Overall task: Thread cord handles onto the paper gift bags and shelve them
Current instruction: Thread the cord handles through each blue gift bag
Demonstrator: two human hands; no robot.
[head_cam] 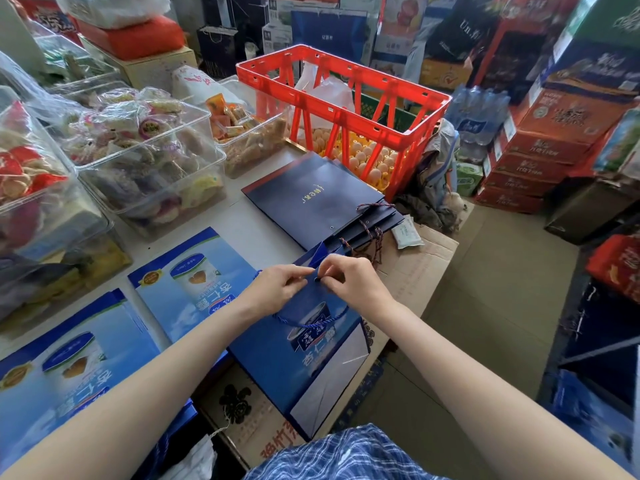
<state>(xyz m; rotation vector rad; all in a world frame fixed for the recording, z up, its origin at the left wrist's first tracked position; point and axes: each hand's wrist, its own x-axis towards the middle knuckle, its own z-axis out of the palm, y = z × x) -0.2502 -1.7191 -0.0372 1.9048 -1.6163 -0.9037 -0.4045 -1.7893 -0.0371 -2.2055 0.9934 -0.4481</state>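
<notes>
both hands pinch blue bag (304,358) top — print reads "杏仁露".

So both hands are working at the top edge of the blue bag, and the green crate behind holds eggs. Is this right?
Not quite: the crate is red, not green, as the head view shows. The rest holds: both the left hand and the right hand are working at the top edge of the blue bag, and the crate behind holds eggs.

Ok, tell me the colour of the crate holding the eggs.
Bright orange-red crate, clearest in the head view.
</notes>
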